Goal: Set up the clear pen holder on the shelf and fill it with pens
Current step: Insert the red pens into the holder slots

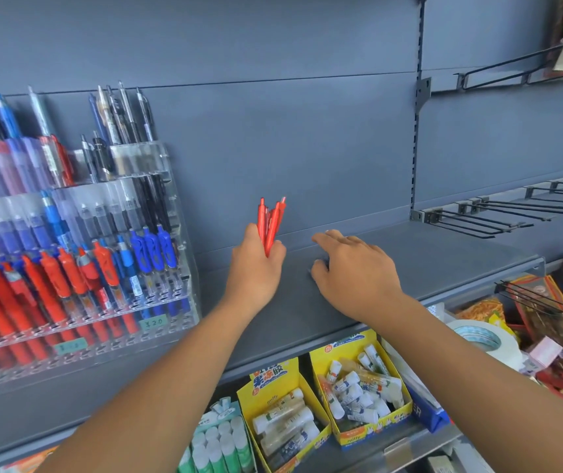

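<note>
My left hand is closed around a small bunch of red pens, which point upward over the grey shelf. Just to its right, my right hand hovers palm down on the shelf surface, fingers spread, holding nothing. A clear tiered pen holder stands at the left end of the shelf, packed with red, blue and black pens in rows. Both forearms reach in from the bottom of the view.
Black wire hooks jut out from the back panel at the right. Below the shelf sit yellow boxes of glue sticks, green glue sticks and a roll of white tape. More packaged goods crowd the lower right.
</note>
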Tool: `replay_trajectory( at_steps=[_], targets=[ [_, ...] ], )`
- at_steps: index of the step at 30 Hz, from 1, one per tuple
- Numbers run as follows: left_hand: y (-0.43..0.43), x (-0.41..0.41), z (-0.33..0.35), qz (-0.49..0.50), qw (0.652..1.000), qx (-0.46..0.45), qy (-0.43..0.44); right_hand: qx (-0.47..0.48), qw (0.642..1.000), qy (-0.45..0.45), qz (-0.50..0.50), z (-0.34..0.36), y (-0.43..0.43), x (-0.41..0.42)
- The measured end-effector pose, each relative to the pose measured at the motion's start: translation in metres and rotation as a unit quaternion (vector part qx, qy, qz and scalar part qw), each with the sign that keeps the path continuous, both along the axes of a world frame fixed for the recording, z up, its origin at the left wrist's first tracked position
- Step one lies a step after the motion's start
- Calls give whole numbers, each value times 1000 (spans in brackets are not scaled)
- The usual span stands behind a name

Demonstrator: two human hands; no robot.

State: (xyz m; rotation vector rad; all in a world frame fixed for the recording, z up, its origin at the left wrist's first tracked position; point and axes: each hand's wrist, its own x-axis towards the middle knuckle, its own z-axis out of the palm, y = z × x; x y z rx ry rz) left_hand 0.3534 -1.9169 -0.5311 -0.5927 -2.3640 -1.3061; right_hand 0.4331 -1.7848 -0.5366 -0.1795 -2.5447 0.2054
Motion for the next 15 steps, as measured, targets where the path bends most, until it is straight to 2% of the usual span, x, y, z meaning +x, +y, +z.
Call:
replay_trajectory(
  at_steps=[2,7,15],
  targets=[
    [-11,10,-2,-24,999,20,13,-9,1000,1,9,5,-11,3],
    [-45,30,-10,-70,997,1,41,-49,997,23,47,19,-49,9],
    [-111,55,-4,-114,985,127,15,-158,976,68,136,35,-105,7]
  ],
)
